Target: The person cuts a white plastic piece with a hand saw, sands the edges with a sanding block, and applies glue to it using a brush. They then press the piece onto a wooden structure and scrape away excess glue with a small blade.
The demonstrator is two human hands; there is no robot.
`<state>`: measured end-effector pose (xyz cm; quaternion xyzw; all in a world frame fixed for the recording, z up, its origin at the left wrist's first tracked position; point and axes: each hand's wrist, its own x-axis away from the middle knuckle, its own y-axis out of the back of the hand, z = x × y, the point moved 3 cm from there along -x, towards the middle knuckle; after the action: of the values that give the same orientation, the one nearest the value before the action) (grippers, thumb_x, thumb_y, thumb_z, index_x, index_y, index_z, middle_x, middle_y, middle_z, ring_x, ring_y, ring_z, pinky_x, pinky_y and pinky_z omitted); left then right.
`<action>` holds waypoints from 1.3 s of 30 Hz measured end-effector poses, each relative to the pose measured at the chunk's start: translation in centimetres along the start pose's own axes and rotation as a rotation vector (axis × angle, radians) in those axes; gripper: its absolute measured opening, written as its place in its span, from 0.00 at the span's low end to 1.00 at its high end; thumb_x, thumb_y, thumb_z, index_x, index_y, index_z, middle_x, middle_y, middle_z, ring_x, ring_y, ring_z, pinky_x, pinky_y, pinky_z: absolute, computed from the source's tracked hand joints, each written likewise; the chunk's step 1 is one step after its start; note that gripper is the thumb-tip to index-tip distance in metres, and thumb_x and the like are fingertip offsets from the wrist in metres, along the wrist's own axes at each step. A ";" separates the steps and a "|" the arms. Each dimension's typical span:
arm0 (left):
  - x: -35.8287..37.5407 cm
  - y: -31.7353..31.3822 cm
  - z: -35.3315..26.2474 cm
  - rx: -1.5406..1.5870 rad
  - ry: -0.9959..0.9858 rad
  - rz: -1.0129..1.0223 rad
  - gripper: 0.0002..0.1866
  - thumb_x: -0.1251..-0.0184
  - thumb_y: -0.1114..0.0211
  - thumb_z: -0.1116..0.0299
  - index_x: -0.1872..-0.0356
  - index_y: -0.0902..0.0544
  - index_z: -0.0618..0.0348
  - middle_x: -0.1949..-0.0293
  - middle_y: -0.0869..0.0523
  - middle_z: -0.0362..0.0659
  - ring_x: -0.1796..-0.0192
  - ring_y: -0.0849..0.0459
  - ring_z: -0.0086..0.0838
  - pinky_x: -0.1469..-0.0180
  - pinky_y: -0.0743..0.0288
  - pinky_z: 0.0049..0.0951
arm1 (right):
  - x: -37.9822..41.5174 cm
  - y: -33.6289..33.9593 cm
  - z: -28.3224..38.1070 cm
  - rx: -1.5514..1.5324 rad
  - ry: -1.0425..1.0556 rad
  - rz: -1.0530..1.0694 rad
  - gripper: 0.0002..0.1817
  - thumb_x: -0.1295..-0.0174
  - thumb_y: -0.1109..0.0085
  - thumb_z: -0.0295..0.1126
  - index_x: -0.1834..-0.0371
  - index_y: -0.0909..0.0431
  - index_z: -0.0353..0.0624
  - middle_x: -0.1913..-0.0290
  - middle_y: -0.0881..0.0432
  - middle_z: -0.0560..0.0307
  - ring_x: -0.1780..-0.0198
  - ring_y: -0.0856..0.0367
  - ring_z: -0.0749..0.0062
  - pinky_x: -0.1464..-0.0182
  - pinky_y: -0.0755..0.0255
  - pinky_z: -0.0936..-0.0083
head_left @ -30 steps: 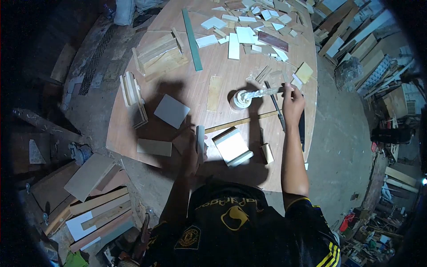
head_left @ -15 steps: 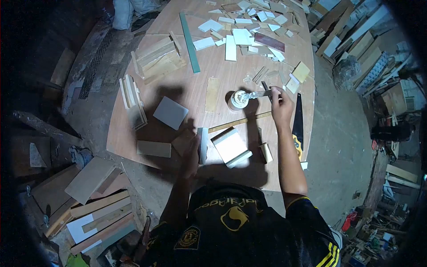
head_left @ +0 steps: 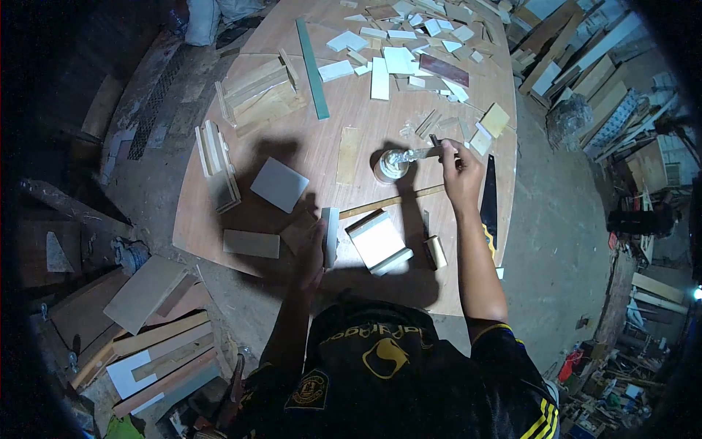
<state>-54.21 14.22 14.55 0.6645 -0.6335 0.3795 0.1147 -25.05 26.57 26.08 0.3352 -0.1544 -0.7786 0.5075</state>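
Observation:
My right hand (head_left: 462,175) is closed on a narrow, flat spreader (head_left: 424,154). Its far end, smeared with white paste, dips into the mouth of a small round jar (head_left: 390,168). My left hand (head_left: 313,245), in shadow, grips a narrow pale wooden strip (head_left: 331,235) held on edge; some of the fingers are hidden. Just right of that strip lies a small wooden assembly (head_left: 377,241) with a bright white panel and raised strips along two edges. A white square board (head_left: 280,184) and a rectangular wooden block (head_left: 251,244) lie to the left.
A hand saw (head_left: 491,197) lies along the right side of the table. Near it is a short tool with a wooden handle (head_left: 436,252). A long thin stick (head_left: 391,201) crosses behind the assembly. Many wood offcuts (head_left: 398,61) cover the far end, beside a green strip (head_left: 313,69).
My right hand has shifted slightly left, and the spreader's coated end has moved left, further over the jar's mouth. My left hand stays nearly still with the wooden strip.

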 end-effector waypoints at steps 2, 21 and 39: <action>-0.2 -0.2 0.0 0.027 -0.008 -0.005 0.28 0.23 0.51 0.53 0.34 0.32 0.65 0.46 0.23 0.43 0.47 0.25 0.23 0.42 0.32 0.26 | -0.2 0.5 0.3 0.050 -0.050 -0.011 0.09 0.37 0.39 0.33 0.61 0.15 0.39 0.71 0.16 0.48 0.77 0.22 0.70 0.74 0.30 0.75; -1.6 2.7 2.6 -0.006 0.026 -0.080 0.27 0.27 0.46 0.48 0.38 0.27 0.58 0.51 0.21 0.40 0.51 0.23 0.24 0.47 0.30 0.25 | -1.8 1.3 2.6 0.151 0.454 0.340 0.08 0.42 0.35 0.34 0.66 0.15 0.42 0.66 0.15 0.52 0.63 0.20 0.57 0.58 0.27 0.66; 2.3 -6.2 -4.8 0.200 -0.125 0.169 0.20 0.26 0.51 0.49 0.52 0.25 0.56 0.67 0.22 0.41 0.67 0.20 0.27 0.68 0.26 0.27 | 11.8 9.5 1.8 -1.255 -0.799 0.010 0.17 0.29 0.49 0.43 0.50 0.25 0.40 0.70 0.23 0.61 0.68 0.26 0.76 0.66 0.33 0.74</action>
<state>-50.38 16.65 21.37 0.6393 -0.6521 0.4069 -0.0240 -22.82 11.66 28.56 -0.3271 0.1448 -0.7807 0.5125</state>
